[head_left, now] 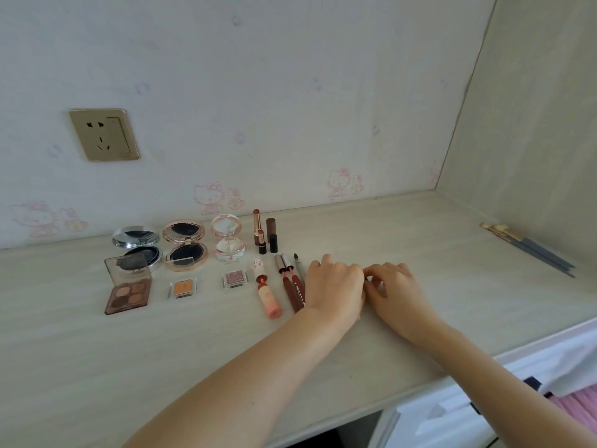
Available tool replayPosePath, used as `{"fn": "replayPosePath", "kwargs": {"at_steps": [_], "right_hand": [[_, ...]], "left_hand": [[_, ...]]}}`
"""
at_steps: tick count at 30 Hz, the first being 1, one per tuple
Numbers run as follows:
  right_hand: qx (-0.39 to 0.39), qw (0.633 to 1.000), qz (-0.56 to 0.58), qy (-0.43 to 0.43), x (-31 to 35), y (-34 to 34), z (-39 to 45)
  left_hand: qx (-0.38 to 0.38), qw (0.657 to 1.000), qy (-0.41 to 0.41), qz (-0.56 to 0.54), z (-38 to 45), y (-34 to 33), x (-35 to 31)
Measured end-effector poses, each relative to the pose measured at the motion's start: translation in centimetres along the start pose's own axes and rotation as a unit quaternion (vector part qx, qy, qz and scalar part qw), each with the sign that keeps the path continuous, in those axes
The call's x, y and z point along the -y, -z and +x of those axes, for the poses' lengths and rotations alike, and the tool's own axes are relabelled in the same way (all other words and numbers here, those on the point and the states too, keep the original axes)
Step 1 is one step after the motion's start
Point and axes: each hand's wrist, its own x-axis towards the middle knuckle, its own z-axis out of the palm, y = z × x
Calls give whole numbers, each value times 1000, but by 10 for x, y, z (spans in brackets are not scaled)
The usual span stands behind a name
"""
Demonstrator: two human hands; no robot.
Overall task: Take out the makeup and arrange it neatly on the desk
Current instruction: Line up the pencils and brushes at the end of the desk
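Makeup lies in rows on the pale wooden desk point(161, 344). At the back stand an open silver compact point(135, 245), a rose-gold compact point(185, 245), a pink-white compact point(227, 242) and uncapped lipsticks point(258, 232). In front lie a brown eyeshadow palette point(127, 287), an orange eyeshadow pan point(182, 287), a glittery pink pan point(235, 278), a pink lip tube point(267, 292), two dark red lip glosses point(290, 284) and a thin pencil point(298, 265). My left hand point(334, 286) rests knuckles up just right of the glosses. My right hand point(395, 291) meets it fingertip to fingertip. A tiny dark bit shows between them; the rest is hidden.
Several thin makeup brushes point(529, 250) lie at the far right by the side panel. A gold wall socket point(104, 134) sits on the cartoon-cat wallpaper behind. The desk's front edge runs at lower right, with white and pink fabric point(568, 405) below it.
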Motion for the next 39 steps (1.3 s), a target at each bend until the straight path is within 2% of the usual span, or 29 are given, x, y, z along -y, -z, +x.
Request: {"fn": "replayPosePath", "kwargs": {"at_steps": [4, 7, 13, 16, 18, 24, 33, 36, 39], "right_hand": [[25, 1000, -12, 3, -6, 0, 1], [20, 1000, 1, 14, -10, 5, -2], [14, 997, -4, 73, -22, 13, -20], [18, 994, -21, 109, -25, 13, -24], [19, 992, -25, 124, -25, 11, -24], [23, 992, -36, 118, -24, 6, -14], [49, 989, -9, 142, 0, -4, 16], [53, 988, 0, 143, 11, -7, 22], [61, 988, 12, 144, 16, -11, 27]], "left_hand": [[7, 1000, -7, 5, 2, -2, 0], [-32, 999, -30, -29, -8, -4, 4], [-47, 989, -115, -81, -38, -7, 18], [-52, 988, -135, -49, -43, -7, 18], [-44, 990, -129, -24, -43, -9, 16], [-90, 989, -120, -13, -37, -20, 18], [-62, 996, -68, -7, -35, -13, 31], [-24, 998, -43, 44, -39, 8, 25], [-37, 996, -19, 78, -40, 16, 23]]}}
